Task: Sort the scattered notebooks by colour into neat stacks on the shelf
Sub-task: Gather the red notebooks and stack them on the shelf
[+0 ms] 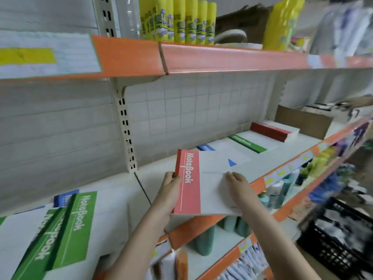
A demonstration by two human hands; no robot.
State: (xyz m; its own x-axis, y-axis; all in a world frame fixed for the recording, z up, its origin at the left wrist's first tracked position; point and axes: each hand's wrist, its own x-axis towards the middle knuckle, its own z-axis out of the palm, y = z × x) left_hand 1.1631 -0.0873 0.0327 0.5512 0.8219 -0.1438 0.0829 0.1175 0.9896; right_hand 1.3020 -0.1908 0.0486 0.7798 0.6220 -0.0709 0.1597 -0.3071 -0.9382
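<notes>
**Q:** What are you holding, and where?

**Me:** A flat white notebook with a red spine band (188,181) printed "NoteBook". I hold it level, above the front edge of the white middle shelf (298,146), between both hands. My left hand (170,187) wraps the red spine side, thumb on top. My right hand (239,183) lies over the white cover, and its grip on the far edge is hidden, so I can't tell if those fingers curl under.

**Q:** Where do the sorted ones sit?

**Me:** Further right along the same shelf: a blue-banded stack (206,147) nearest, just past the book I hold, then a green-banded stack (247,143), then a red-banded stack (272,131) deepest in, beside a brown cardboard box (302,123). Unsorted green-banded notebooks (66,229) overlap loosely at my lower left, with a blue-banded one (64,199) behind them.

**Q:** What might go wrong?

**Me:** I judge the red stack is my target, and it is the farthest. Reaching over the blue and green stacks, a drooping corner could clip and skew them. The cover looks smooth, so a light grip could let it slide off the shelf edge onto the bottles below (203,241). Landing it askew would spoil the neat stack.
</notes>
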